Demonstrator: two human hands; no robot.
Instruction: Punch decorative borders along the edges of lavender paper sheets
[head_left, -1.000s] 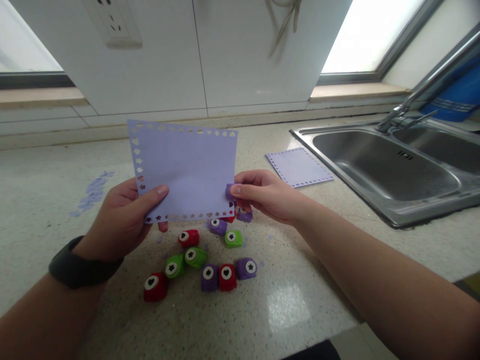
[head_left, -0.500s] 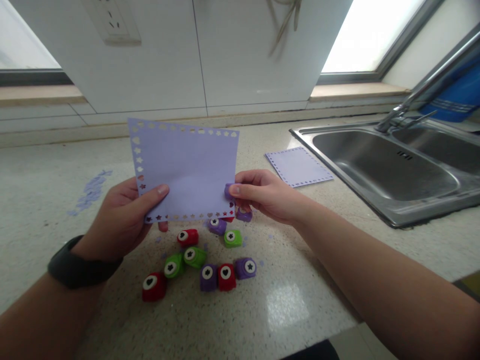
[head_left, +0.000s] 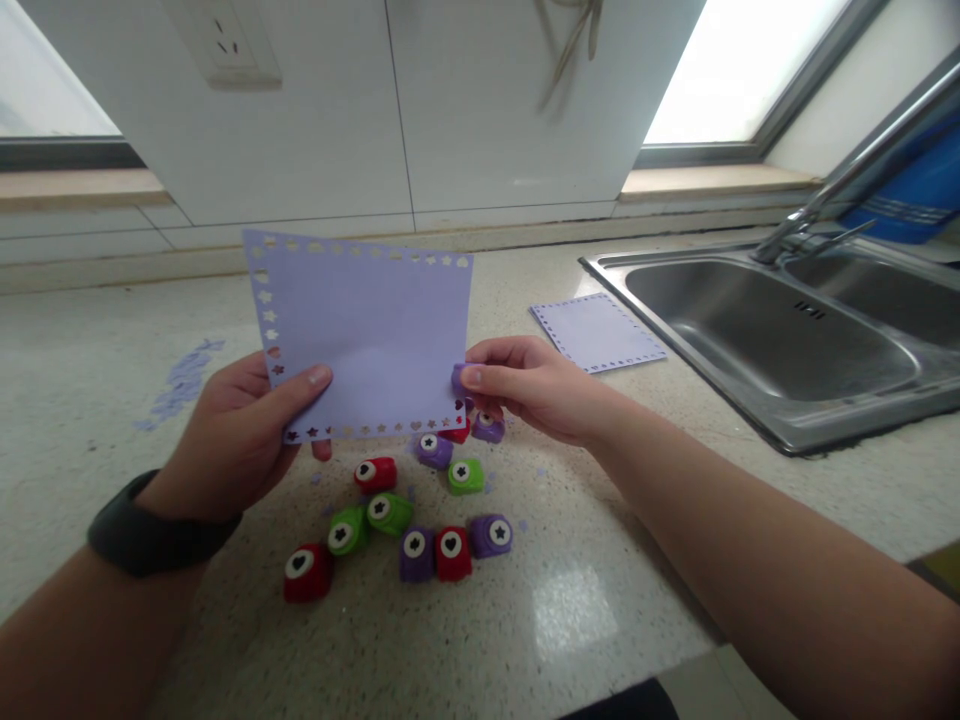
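A lilac sheet of paper (head_left: 367, 330) is held up above the counter, with small shapes cut along its top, left and bottom edges. My left hand (head_left: 244, 425) pinches its lower left part, thumb in front and fingers behind. At the right edge of the sheet, my right hand (head_left: 525, 385) is closed on a small purple craft punch (head_left: 460, 380), which sits at the paper's edge just above the lower right corner holes. Below the sheet lie several punches, among them a red punch (head_left: 307, 573), a green punch (head_left: 466, 477) and a purple punch (head_left: 492, 536).
A stack of lilac sheets (head_left: 600, 335) with punched borders lies on the speckled counter (head_left: 600, 600), beside the steel sink (head_left: 780, 330). Lilac paper scraps (head_left: 184, 385) are heaped at the left. A wall socket (head_left: 225, 40) is on the white wall behind.
The paper has shifted slightly left with my left hand and tilted a little. The purple punch sits a little further right relative to the sheet's edge.
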